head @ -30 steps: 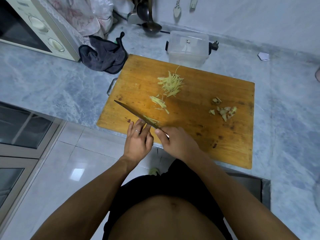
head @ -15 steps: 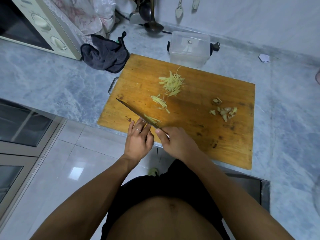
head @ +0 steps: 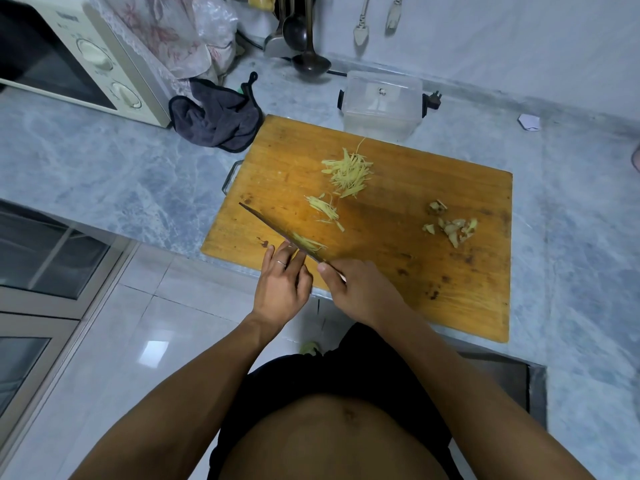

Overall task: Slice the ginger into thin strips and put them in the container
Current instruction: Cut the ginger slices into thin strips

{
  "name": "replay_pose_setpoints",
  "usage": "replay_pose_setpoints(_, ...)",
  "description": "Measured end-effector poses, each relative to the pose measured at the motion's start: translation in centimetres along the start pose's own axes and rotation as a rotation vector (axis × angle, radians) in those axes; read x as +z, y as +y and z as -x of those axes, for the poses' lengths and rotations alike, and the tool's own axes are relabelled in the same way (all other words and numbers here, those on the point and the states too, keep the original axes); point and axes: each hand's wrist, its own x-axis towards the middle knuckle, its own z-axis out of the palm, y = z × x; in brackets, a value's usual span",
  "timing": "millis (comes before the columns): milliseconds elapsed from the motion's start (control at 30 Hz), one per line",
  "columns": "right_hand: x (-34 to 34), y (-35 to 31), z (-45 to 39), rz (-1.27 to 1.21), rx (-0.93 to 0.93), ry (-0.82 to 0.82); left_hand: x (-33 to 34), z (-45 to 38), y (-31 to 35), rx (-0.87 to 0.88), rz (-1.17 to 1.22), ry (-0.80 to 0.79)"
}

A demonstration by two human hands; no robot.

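A wooden cutting board [head: 398, 258] lies on the marble counter. My right hand [head: 360, 289] grips the handle of a knife [head: 273, 230] whose blade points far-left across the board's near-left corner. Thin ginger strips [head: 310, 244] lie against the blade. My left hand [head: 282, 282] reaches its straight fingers to the blade's left side and presses down there; what lies under the fingertips is hidden. A large pile of strips [head: 349, 173] and a smaller pile [head: 323, 209] sit mid-board. Ginger scraps [head: 450, 226] lie to the right. A clear plastic container [head: 381, 103] stands behind the board.
A dark cloth [head: 216, 121] lies at the board's far-left corner, next to a cream microwave [head: 79, 60]. Ladles [head: 304, 39] hang on the back wall. A small white paper scrap [head: 528, 122] lies at the far right. The counter edge drops to the tiled floor [head: 138, 341] on the left.
Both hands and the knife stay at the board's near-left corner. Only the camera view shifts slightly.
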Motion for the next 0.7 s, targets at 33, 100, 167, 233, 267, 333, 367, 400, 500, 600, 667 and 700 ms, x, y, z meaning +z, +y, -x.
replay_pose_setpoints(33,-0.01,-0.15,-0.11,-0.002,0.001,-0.004,-0.02,0.0,0.01,0.0,-0.002,-0.002)
replay_pose_setpoints(100,-0.08,-0.41,-0.34,0.006,0.011,-0.029,0.06,0.05,-0.1,-0.006,-0.012,-0.013)
replay_pose_setpoints(167,-0.12,-0.39,-0.57,0.003,0.012,-0.028,0.17,0.07,-0.29,-0.011,-0.018,-0.021)
replay_pose_setpoints(233,-0.16,-0.26,-0.62,-0.003,0.006,-0.017,0.3,0.14,-0.33,-0.005,-0.017,-0.019)
replay_pose_setpoints(267,-0.18,-0.19,-0.6,0.0,0.005,-0.023,0.27,0.16,-0.28,-0.003,-0.012,-0.015)
replay_pose_setpoints(333,-0.27,-0.21,-0.48,0.014,-0.001,-0.041,0.11,0.14,-0.13,0.003,-0.003,0.004)
replay_pose_setpoints(367,-0.35,-0.25,-0.37,0.017,-0.008,-0.043,0.03,0.08,-0.07,0.008,0.002,0.018)
replay_pose_setpoints(400,-0.47,-0.26,-0.23,0.014,-0.015,-0.042,0.01,0.04,-0.01,0.011,0.005,0.032)
replay_pose_setpoints(500,-0.59,-0.26,-0.16,-0.004,-0.019,-0.048,0.21,0.05,0.03,0.006,0.005,0.051)
replay_pose_setpoints(600,-0.42,-0.58,-0.65,-0.005,0.0,-0.057,0.32,-0.06,-0.14,0.002,0.006,0.041)
replay_pose_setpoints(667,-0.31,-0.73,-0.83,0.004,0.011,-0.066,0.39,0.0,-0.16,0.002,-0.005,0.027)
replay_pose_setpoints(700,-0.23,-0.71,-0.89,0.006,0.01,-0.066,0.39,0.0,-0.26,0.002,-0.007,0.02)
